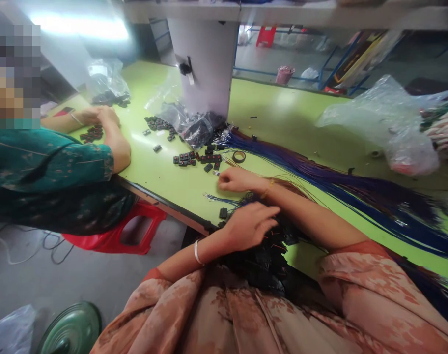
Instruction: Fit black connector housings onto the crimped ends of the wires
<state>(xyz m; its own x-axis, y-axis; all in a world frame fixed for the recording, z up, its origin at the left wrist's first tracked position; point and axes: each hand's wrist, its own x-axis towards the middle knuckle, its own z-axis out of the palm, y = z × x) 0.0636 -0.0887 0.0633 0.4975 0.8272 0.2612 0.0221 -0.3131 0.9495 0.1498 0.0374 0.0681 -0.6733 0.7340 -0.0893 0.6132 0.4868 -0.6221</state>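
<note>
My right hand (242,180) is closed, thumb and fingers pressed together, beside a few wire ends with metal tips; whatever it pinches is hidden. Nearer to me, my left hand (251,225) has its fingers stretched and slightly apart, over a dark heap of black connectors (271,255) at the table's edge. Short blue wires (224,198) with bare metal tips lie between the hands. One black connector (223,213) sits left of my left hand. Past my right hand are black connector housings with red parts (211,159) and a roll of tape (239,157).
A long bundle of blue and brown wires (305,167) runs along the green table (283,103). Plastic bags (386,123) lie at the right, and another bag (198,130) by the post. A co-worker's hands (100,115) are over the table at left, near a red stool (143,228).
</note>
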